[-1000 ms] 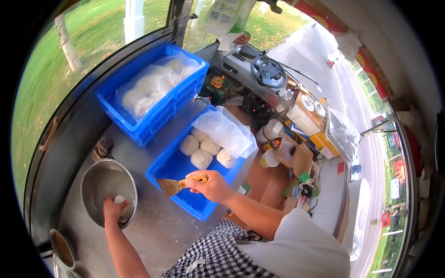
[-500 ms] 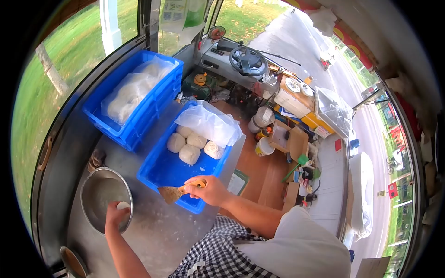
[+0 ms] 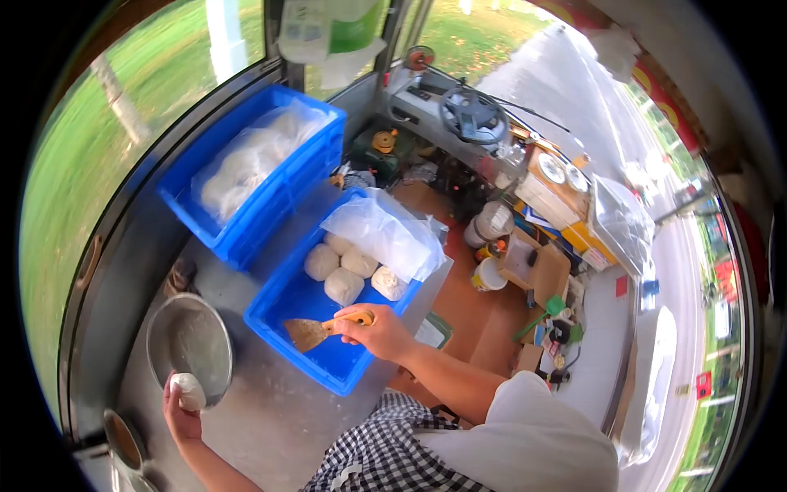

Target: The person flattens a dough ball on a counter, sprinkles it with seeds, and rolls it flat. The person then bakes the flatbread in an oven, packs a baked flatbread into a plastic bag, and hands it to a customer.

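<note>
My left hand (image 3: 180,412) is closed around a pale ball of dough (image 3: 190,392), held at the near rim of a round metal bowl (image 3: 170,328). A scraper (image 3: 307,334) with a flat, stained blade and a wooden handle is gripped in my right hand (image 3: 370,330). That blade hangs over the front part of a blue plastic tray (image 3: 270,316). Several dough balls (image 3: 343,287) sit together in the tray's far half, partly under a clear plastic sheet (image 3: 389,234).
Behind the bowl, a taller blue crate (image 3: 287,193) holds plastic-covered pale contents. A crumpled dark cloth (image 3: 181,276) lies on the metal counter (image 3: 246,410). At the near left stands a small round container (image 3: 123,440). Buckets (image 3: 489,275) and cardboard boxes (image 3: 548,271) crowd the floor to the right.
My left hand has come up from inside the bowl to its near rim, with the dough ball now showing more fully. The scraper is slightly lower over the tray, and the whole view has shifted.
</note>
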